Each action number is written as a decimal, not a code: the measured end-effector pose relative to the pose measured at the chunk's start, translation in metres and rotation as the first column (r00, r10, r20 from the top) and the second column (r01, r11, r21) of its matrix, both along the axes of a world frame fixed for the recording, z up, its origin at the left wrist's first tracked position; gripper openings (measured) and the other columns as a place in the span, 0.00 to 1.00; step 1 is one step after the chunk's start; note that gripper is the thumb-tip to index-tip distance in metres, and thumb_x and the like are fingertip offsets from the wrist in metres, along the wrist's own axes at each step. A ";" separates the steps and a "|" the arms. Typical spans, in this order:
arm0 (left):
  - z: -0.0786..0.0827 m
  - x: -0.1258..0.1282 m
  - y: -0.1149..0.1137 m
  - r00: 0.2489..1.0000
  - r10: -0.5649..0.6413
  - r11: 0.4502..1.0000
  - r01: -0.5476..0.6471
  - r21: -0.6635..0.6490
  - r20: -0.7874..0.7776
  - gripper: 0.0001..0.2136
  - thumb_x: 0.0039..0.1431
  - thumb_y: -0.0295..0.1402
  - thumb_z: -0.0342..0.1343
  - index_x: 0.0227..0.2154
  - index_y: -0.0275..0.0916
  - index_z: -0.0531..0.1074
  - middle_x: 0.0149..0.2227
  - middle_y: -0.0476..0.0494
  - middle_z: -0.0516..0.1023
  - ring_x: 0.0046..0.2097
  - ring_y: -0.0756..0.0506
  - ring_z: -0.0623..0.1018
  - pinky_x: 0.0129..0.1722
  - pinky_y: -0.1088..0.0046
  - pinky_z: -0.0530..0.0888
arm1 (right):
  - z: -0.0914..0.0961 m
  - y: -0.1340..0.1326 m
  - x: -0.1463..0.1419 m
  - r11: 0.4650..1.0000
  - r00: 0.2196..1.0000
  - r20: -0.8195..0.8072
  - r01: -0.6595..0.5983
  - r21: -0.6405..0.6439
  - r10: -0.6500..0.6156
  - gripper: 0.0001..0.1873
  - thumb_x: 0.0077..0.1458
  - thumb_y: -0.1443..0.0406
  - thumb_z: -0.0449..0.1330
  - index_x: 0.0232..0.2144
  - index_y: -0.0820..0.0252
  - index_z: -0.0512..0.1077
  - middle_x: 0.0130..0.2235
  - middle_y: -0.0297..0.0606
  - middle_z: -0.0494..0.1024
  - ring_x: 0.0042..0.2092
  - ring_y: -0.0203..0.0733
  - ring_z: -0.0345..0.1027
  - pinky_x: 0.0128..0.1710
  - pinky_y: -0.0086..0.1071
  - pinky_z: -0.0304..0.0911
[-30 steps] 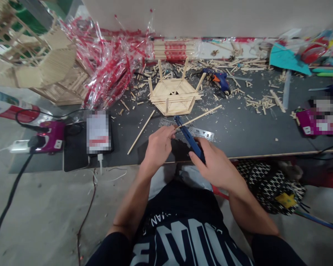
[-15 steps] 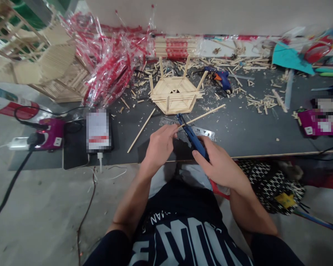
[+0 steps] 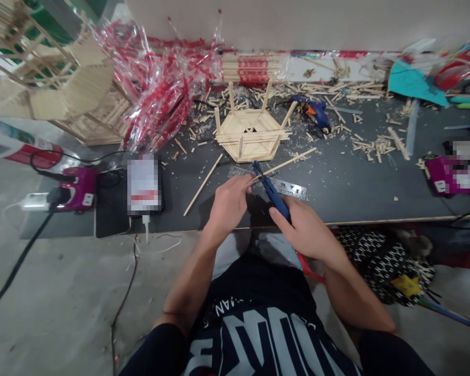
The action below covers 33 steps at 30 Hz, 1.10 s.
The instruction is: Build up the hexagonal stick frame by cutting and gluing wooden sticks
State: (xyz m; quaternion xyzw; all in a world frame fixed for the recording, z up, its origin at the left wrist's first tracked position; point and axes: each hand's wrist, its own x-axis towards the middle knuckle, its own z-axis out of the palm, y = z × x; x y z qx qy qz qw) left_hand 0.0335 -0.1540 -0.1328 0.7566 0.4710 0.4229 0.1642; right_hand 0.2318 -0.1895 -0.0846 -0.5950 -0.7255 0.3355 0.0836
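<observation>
My left hand (image 3: 230, 202) pinches one end of a thin wooden stick (image 3: 292, 161), which slants up to the right. Wrapped round the handles of a blue cutter (image 3: 274, 194), my right hand (image 3: 306, 223) holds its jaws across the stick close to my left fingertips. A metal ruler (image 3: 288, 187) lies flat on the table beneath them. Just beyond stands a hexagonal wooden stick frame (image 3: 254, 137) with short upright posts at its corners and several sticks laid across its front. Another loose stick (image 3: 202, 185) rests to the left of my left hand.
A blue glue gun (image 3: 316, 112) lies behind on the right among cut stick pieces (image 3: 372, 143). Red and clear wrappers (image 3: 160, 89) pile up at the back left, near a larger stick structure (image 3: 82, 94). A phone (image 3: 144, 184) and purple power strip (image 3: 78, 188) are at left.
The whole view has shifted slightly, so things appear a little further right. Both hands keep their holds, and the cutter jaws stay across the stick.
</observation>
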 end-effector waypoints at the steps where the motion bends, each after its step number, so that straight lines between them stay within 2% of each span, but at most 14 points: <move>1: 0.000 0.000 0.000 1.000 0.004 1.000 -0.004 -0.001 0.002 0.13 0.69 0.21 0.48 0.43 0.36 0.78 0.31 0.47 0.80 0.33 0.49 0.80 0.38 0.75 0.78 | 0.000 0.001 0.000 1.000 1.000 0.014 -0.005 -0.001 0.005 0.18 0.70 0.52 0.47 0.39 0.58 0.69 0.39 0.48 0.78 0.39 0.52 0.73 0.39 0.42 0.64; 7: 0.006 0.003 0.008 1.000 0.007 1.000 -0.008 -0.009 -0.020 0.13 0.67 0.19 0.48 0.37 0.37 0.77 0.30 0.47 0.79 0.32 0.49 0.79 0.36 0.75 0.75 | 0.004 0.005 -0.001 1.000 0.997 0.079 0.003 -0.005 -0.002 0.19 0.70 0.51 0.46 0.35 0.55 0.66 0.31 0.43 0.75 0.31 0.50 0.70 0.33 0.39 0.58; 12: 0.007 0.006 0.012 1.000 0.002 1.000 -0.002 0.005 -0.025 0.13 0.66 0.20 0.47 0.33 0.38 0.75 0.28 0.47 0.77 0.32 0.47 0.78 0.37 0.73 0.73 | 0.002 0.007 0.003 0.999 0.997 0.078 -0.018 0.050 0.014 0.18 0.70 0.52 0.45 0.34 0.56 0.65 0.33 0.46 0.77 0.34 0.50 0.71 0.34 0.37 0.58; 19: 0.007 0.013 0.002 0.996 0.011 0.995 -0.020 -0.101 -0.091 0.14 0.66 0.21 0.45 0.27 0.40 0.70 0.27 0.46 0.76 0.32 0.45 0.77 0.36 0.71 0.70 | -0.001 0.009 0.009 0.999 0.995 0.094 -0.022 0.026 0.019 0.16 0.69 0.56 0.49 0.33 0.57 0.68 0.31 0.44 0.79 0.33 0.48 0.72 0.34 0.35 0.57; 23: 0.004 0.018 -0.005 0.996 0.047 0.980 -0.062 -0.187 -0.080 0.15 0.68 0.23 0.46 0.26 0.40 0.70 0.27 0.45 0.77 0.32 0.45 0.78 0.37 0.71 0.70 | 0.002 0.009 0.014 0.998 0.992 0.112 -0.056 -0.027 0.058 0.15 0.67 0.56 0.53 0.33 0.57 0.72 0.29 0.43 0.79 0.32 0.46 0.70 0.33 0.34 0.56; 27: 0.004 0.024 -0.007 0.993 0.089 0.956 -0.106 -0.272 -0.074 0.15 0.67 0.23 0.46 0.29 0.39 0.75 0.27 0.45 0.78 0.32 0.45 0.79 0.37 0.72 0.71 | 0.002 0.012 0.017 0.995 0.987 0.142 -0.061 -0.085 0.073 0.17 0.67 0.53 0.52 0.32 0.57 0.72 0.27 0.42 0.77 0.29 0.45 0.68 0.31 0.34 0.54; 30: 0.006 0.028 -0.006 0.992 0.112 0.939 -0.124 -0.321 -0.055 0.15 0.66 0.21 0.47 0.35 0.38 0.78 0.28 0.45 0.80 0.33 0.45 0.81 0.38 0.73 0.72 | 0.000 0.023 0.020 0.998 0.976 0.218 -0.019 -0.056 0.031 0.24 0.68 0.50 0.49 0.28 0.57 0.70 0.28 0.45 0.78 0.29 0.46 0.69 0.30 0.35 0.53; 33: 0.005 0.026 -0.007 0.991 0.114 0.937 -0.129 -0.324 -0.066 0.15 0.69 0.25 0.47 0.37 0.38 0.80 0.29 0.45 0.81 0.34 0.45 0.81 0.39 0.73 0.72 | 0.001 0.038 0.027 0.996 0.955 0.286 -0.074 -0.041 0.082 0.26 0.67 0.48 0.49 0.26 0.57 0.70 0.29 0.47 0.79 0.31 0.47 0.70 0.30 0.36 0.53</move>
